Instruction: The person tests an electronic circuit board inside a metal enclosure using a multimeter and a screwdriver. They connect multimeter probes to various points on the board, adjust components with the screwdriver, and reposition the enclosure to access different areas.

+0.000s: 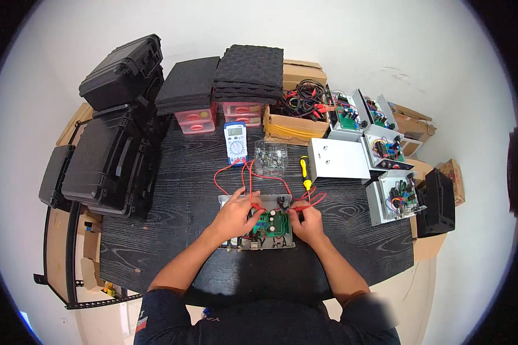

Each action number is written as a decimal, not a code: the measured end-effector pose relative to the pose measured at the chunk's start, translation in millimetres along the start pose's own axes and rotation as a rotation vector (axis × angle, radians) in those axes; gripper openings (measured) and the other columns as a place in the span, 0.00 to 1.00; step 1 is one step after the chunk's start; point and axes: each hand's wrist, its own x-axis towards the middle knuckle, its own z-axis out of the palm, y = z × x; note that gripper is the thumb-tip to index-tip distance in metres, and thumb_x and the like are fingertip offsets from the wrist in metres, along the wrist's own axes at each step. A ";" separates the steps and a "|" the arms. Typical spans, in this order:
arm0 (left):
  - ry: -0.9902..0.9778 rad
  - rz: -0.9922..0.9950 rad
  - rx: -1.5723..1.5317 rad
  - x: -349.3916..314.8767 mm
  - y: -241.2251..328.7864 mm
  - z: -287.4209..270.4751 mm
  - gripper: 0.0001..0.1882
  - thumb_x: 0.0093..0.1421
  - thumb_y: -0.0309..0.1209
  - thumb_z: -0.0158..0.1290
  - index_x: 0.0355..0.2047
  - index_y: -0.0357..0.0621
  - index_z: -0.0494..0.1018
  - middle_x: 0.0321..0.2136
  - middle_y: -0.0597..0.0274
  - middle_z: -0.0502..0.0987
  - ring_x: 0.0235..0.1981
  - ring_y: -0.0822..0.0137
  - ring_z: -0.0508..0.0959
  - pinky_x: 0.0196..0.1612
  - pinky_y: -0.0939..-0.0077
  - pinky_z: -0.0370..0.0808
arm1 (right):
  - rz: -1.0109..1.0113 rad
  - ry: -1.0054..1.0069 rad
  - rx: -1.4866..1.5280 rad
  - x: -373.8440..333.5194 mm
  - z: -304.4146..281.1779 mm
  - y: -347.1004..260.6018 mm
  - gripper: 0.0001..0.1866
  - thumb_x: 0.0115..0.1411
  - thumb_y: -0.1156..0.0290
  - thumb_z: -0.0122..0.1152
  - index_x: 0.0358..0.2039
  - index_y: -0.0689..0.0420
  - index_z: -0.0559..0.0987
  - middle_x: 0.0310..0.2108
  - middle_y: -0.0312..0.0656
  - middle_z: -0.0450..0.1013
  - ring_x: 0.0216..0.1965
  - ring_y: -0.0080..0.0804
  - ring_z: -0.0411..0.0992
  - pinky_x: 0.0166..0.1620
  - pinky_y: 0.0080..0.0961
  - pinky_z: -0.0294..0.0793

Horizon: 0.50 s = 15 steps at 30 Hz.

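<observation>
An open metal case [234, 244] lies in front of me on the table, with a green circuit board [281, 225] carrying several capacitors inside. My left hand [234, 217] rests over its left part, fingers closed on a red test probe that points toward the board. At the right edge, my right hand [309, 223] pinches another red test probe [299, 206]. Red leads [219, 173] run from both probes to a blue and white multimeter [236, 144] behind the case. The probe tips are too small to make out.
A clear box of small parts [270, 157] and a yellow screwdriver [304, 168] lie behind the case. At right stand a white metal cover [338, 160] and several opened units [392, 198]. Black hard cases [101, 164], foam sheets [248, 72] and a cable box [293, 133] line the back and left.
</observation>
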 end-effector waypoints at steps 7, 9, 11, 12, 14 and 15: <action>0.017 0.019 0.029 1.1 3.0 -1.7 0.09 0.62 0.28 0.62 0.40 0.38 0.79 0.43 0.48 0.85 0.55 0.49 0.82 0.70 0.42 0.65 | -0.052 0.027 -0.035 3.4 -1.0 -2.6 0.07 0.62 0.77 0.68 0.39 0.59 0.78 0.32 0.46 0.80 0.31 0.43 0.82 0.36 0.36 0.82; 0.016 0.025 0.025 0.6 1.8 -0.9 0.08 0.62 0.28 0.62 0.40 0.38 0.79 0.43 0.49 0.85 0.56 0.49 0.82 0.70 0.42 0.65 | -0.058 0.027 -0.035 3.4 -0.8 -2.0 0.08 0.61 0.76 0.68 0.39 0.59 0.78 0.32 0.46 0.80 0.31 0.43 0.82 0.36 0.36 0.82; 0.016 0.024 0.017 0.8 2.2 -0.9 0.07 0.62 0.27 0.62 0.39 0.40 0.78 0.42 0.50 0.85 0.57 0.49 0.82 0.69 0.43 0.66 | -0.078 0.032 -0.057 3.3 0.1 0.9 0.08 0.61 0.76 0.69 0.39 0.59 0.78 0.32 0.46 0.80 0.31 0.42 0.82 0.36 0.36 0.81; 0.017 0.020 0.011 1.6 3.7 -1.3 0.07 0.62 0.26 0.62 0.39 0.41 0.78 0.42 0.50 0.85 0.57 0.49 0.82 0.69 0.43 0.67 | -0.076 0.032 -0.049 3.3 0.0 0.7 0.08 0.61 0.76 0.69 0.39 0.59 0.78 0.32 0.46 0.80 0.31 0.42 0.82 0.36 0.36 0.81; 0.022 0.022 0.010 1.6 3.4 -0.8 0.07 0.61 0.24 0.63 0.39 0.42 0.77 0.40 0.50 0.85 0.57 0.48 0.82 0.69 0.44 0.68 | -0.072 0.033 -0.034 3.9 -0.7 -1.4 0.08 0.61 0.76 0.69 0.39 0.59 0.78 0.32 0.46 0.80 0.31 0.42 0.82 0.36 0.36 0.81; 0.026 0.027 0.015 0.9 1.5 0.5 0.07 0.61 0.24 0.62 0.39 0.42 0.77 0.40 0.50 0.85 0.57 0.48 0.82 0.68 0.45 0.68 | -0.062 0.021 -0.046 3.8 -0.9 -1.2 0.08 0.61 0.76 0.69 0.39 0.59 0.78 0.32 0.46 0.81 0.31 0.42 0.82 0.36 0.36 0.81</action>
